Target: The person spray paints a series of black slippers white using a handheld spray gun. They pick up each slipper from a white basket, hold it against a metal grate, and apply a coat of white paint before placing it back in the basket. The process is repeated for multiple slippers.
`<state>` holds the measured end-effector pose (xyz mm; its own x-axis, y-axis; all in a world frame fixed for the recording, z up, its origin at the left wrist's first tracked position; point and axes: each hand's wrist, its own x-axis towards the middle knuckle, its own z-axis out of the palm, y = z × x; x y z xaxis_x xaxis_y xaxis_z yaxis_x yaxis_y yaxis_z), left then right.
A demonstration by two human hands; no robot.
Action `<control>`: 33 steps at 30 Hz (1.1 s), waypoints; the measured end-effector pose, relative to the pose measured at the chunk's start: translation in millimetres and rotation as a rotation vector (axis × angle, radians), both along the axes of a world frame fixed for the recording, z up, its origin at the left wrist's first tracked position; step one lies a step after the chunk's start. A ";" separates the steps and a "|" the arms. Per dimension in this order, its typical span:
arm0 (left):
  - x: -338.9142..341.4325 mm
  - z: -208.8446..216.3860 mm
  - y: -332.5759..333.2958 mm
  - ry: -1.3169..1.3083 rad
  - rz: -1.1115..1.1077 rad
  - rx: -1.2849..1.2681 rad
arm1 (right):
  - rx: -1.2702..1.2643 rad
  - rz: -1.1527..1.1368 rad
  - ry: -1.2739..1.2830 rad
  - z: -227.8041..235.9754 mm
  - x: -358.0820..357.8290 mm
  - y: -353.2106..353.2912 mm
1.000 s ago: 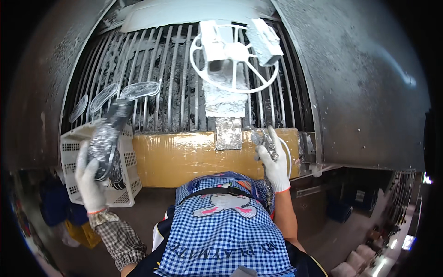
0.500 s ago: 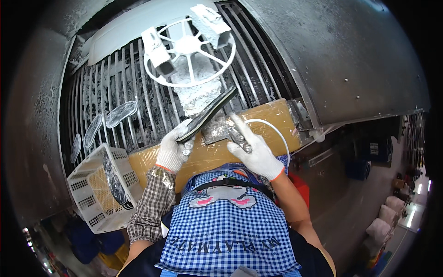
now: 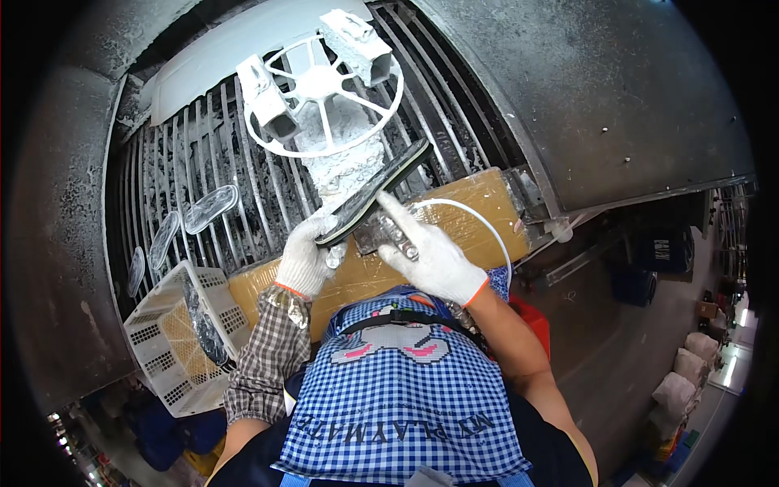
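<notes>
My left hand (image 3: 305,258), in a white knit glove, is closed around the near end of a dark shoe sole (image 3: 372,197) with a pale edge line. The sole slants up to the right, its far end in the air below a white-coated spoked wheel (image 3: 316,83). My right hand (image 3: 438,261), also gloved, grips a small metal spray gun (image 3: 409,250), largely hidden by the glove. Its index finger stretches out to the sole's lower edge and seems to touch it. A white hose (image 3: 489,230) curves beside that hand.
Metal bars (image 3: 235,154) lie beneath the wheel, with several sole-shaped pieces (image 3: 211,209) on them at left. A tape-covered ledge (image 3: 479,199) runs in front of me. A white plastic basket (image 3: 146,345) holding a dark sole stands at left. Metal walls (image 3: 633,122) flank both sides.
My right hand has moved slightly up and left, its index finger now at the sole. The sole's far end has shifted a little right and up. My left hand keeps its grip.
</notes>
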<state>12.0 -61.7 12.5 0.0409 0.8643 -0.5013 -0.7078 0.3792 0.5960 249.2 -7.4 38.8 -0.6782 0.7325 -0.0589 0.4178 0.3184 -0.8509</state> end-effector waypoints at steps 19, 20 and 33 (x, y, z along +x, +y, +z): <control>-21.1 13.9 -2.3 0.094 -0.088 0.158 | -0.158 -0.154 0.058 14.3 14.4 16.9; -23.3 17.0 -3.2 0.117 -0.080 0.160 | -0.190 -0.175 0.105 10.4 16.3 18.3; -52.4 117.2 29.8 0.830 0.179 0.532 | -0.237 -0.559 0.278 -31.1 72.1 19.8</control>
<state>-40.4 -32.0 129.6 -0.2991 0.9436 0.1417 -0.0117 -0.1521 0.9883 321.3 12.3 7.7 -0.2129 0.9671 -0.1394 0.2205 -0.0914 -0.9711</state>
